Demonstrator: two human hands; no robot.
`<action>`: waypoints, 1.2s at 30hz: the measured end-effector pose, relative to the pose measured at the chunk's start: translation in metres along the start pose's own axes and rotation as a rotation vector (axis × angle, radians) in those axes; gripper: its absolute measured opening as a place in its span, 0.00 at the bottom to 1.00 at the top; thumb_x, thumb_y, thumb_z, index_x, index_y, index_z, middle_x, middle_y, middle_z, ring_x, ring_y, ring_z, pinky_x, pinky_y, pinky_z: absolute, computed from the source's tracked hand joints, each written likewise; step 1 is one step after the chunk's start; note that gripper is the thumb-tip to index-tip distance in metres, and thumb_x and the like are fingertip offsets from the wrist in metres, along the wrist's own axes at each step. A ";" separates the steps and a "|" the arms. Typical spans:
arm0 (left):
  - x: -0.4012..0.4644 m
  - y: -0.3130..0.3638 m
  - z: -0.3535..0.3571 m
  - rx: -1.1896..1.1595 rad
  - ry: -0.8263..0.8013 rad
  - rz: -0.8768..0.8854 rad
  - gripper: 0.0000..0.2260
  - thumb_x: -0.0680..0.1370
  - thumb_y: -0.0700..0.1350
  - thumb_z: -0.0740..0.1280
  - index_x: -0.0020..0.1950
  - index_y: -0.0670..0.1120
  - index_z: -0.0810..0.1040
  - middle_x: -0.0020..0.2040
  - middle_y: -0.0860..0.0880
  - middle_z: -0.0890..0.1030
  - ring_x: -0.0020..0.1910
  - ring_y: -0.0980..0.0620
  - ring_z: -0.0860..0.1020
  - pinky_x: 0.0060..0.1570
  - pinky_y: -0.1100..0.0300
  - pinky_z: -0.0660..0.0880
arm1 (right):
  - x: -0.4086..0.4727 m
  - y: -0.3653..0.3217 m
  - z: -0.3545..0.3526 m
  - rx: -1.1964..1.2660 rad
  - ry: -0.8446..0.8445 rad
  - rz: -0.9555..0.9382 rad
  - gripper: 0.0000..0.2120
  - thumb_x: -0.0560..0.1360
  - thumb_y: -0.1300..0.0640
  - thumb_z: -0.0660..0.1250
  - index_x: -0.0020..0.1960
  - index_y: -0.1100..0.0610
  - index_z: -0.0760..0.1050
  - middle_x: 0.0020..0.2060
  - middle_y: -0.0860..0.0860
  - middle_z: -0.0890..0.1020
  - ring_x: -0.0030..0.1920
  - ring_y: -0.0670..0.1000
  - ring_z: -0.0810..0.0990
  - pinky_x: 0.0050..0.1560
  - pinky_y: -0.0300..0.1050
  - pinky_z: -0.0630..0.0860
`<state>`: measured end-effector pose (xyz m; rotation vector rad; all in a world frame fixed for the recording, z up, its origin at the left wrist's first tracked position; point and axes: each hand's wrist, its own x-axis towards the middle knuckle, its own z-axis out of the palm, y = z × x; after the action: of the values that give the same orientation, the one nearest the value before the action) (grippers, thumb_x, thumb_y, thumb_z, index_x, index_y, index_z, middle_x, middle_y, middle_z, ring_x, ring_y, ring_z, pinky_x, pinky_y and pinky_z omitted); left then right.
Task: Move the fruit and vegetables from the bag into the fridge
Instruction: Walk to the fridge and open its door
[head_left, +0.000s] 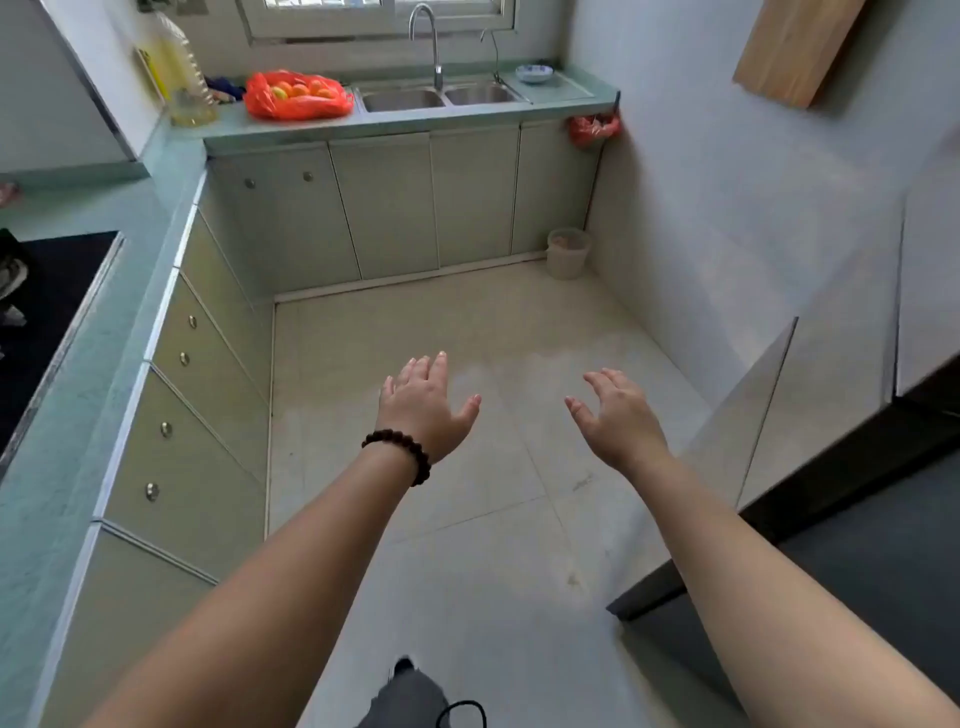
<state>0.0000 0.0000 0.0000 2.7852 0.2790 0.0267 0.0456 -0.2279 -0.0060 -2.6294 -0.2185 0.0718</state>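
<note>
Well ahead of both hands, the red plastic bag (296, 96) lies on the far counter (234, 130), just left of the double sink (441, 97). Orange and yellowish fruit (298, 89) shows through its open top. A large bottle of yellow oil (182, 73) stands to the left of the bag, near the corner of the counter.

Both arms reach forward over the tiled floor (493, 322), palms down. The left hand (423, 402), with a dark beaded bracelet (400, 454) on its wrist, has its fingers spread and straight and holds nothing. The right hand (615, 410) is likewise empty, fingers loosely extended with a slight curl. Neither hand touches anything; the bag sits well apart from them, across the floor and up on the counter, a little to the left of the left hand's line.

On the right, a grey panelled appliance front (831, 374) stands close beside the right arm; whether it is the fridge cannot be told.
</note>
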 end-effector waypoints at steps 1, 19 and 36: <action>0.005 -0.002 0.001 0.008 0.001 -0.007 0.33 0.77 0.62 0.55 0.77 0.46 0.51 0.77 0.46 0.57 0.76 0.49 0.52 0.74 0.48 0.49 | 0.006 0.000 0.004 -0.006 0.003 0.004 0.26 0.77 0.46 0.59 0.70 0.58 0.64 0.72 0.58 0.63 0.74 0.55 0.57 0.72 0.48 0.55; 0.279 -0.091 0.019 0.013 -0.149 0.054 0.32 0.77 0.61 0.55 0.76 0.46 0.52 0.76 0.46 0.57 0.76 0.49 0.52 0.74 0.48 0.49 | 0.251 -0.038 0.075 -0.025 -0.019 0.173 0.23 0.77 0.49 0.60 0.69 0.59 0.66 0.71 0.58 0.66 0.72 0.55 0.60 0.71 0.50 0.58; 0.495 -0.034 0.040 -0.007 -0.248 0.300 0.32 0.77 0.61 0.55 0.76 0.47 0.53 0.76 0.46 0.58 0.76 0.49 0.53 0.74 0.48 0.49 | 0.398 -0.014 0.062 -0.008 0.137 0.406 0.21 0.78 0.51 0.60 0.68 0.58 0.66 0.70 0.55 0.66 0.72 0.54 0.60 0.68 0.48 0.61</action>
<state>0.4808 0.1151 -0.0566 2.7589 -0.2003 -0.2422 0.4308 -0.1197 -0.0585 -2.6336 0.3638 0.0278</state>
